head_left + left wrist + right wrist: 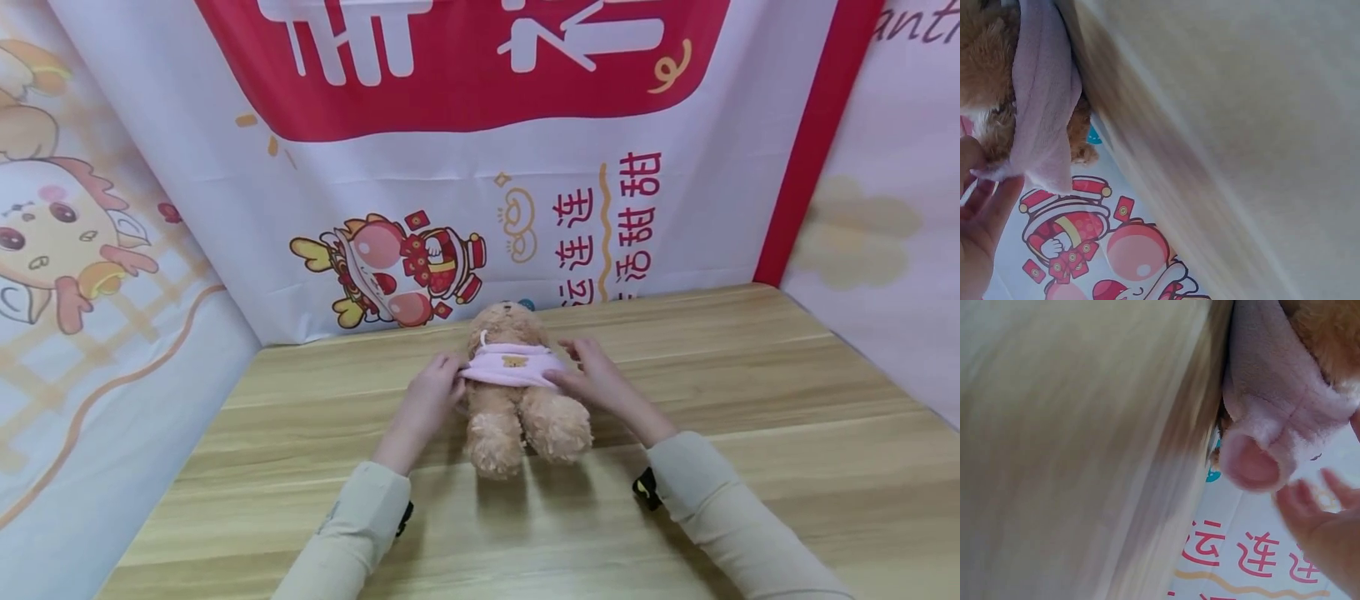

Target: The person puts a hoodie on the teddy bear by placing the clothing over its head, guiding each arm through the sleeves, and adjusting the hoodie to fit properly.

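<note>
A light brown teddy bear lies on its back on the wooden table, head toward the wall and legs toward me. It wears a pink shirt with a small bear patch on the front. My left hand pinches the shirt's hem at the bear's left-hand side in the head view; the left wrist view shows the cloth between thumb and fingers. On the other side, my right hand has its thumb against the hem. Its fingers are spread beside an empty sleeve opening in the right wrist view.
The wooden table meets a white and red printed cloth hung behind the bear's head. More printed cloth hangs at the left and right. Dark wrist straps show beneath the sleeves.
</note>
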The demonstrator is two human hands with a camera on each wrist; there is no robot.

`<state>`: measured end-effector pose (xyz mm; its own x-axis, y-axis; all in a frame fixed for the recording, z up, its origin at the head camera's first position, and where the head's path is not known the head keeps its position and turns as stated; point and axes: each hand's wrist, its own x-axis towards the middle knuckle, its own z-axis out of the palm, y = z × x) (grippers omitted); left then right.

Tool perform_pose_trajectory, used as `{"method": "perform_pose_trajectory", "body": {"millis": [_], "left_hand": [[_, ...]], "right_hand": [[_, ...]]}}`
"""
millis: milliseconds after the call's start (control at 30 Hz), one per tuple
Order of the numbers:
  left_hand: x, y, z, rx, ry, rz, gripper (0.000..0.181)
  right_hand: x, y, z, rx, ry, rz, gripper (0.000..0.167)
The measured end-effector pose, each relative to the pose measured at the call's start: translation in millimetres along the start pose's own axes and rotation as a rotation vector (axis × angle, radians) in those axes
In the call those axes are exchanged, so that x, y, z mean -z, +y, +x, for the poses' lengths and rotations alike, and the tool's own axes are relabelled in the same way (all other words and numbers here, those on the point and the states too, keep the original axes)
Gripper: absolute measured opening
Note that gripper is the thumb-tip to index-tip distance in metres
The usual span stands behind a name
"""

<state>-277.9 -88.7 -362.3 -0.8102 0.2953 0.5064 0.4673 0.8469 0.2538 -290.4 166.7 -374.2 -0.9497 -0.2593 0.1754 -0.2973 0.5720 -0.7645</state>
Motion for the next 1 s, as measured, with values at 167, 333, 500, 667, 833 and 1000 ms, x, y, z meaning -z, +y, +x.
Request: {"method": "perform_pose_trajectory", "body": {"millis": [167,333,500,667,833,1000], "left_hand": [[0.9,-0.5,-4.9,0.127,0.079,-0.011,0.01],[8.3,-2.5,-3.3,0.081,0.002,-0.071,0.008],[13.6,-7.6,-0.5,0.093,-0.188,-0.228,0.011],[12.3,-11.6,0.2,0.157,-0.311,-0.332,0.014],[5.7,-9.9,-2.2,0.177,-0.242,-0.306,0.017],[1.5,-9.5,-4.1,0.097,-0.088,-0.252,0.02]], "right_hand": [[-4,-4,-1.1,-0.103,-0.116,-0.045,0.062],[-7,-7,-2.1,-0.116,-0.09,-0.063,0.056],[-6,-6,-1.4,-0.144,-0.09,-0.064,0.058],[-5,-5,-1.0,-0.146,-0.104,-0.067,0.062],[-3,-5,-2.8,-0.136,-0.124,-0.058,0.063],[4,-1,-4.8,-0.12,-0.12,-0.05,0.057]]}}
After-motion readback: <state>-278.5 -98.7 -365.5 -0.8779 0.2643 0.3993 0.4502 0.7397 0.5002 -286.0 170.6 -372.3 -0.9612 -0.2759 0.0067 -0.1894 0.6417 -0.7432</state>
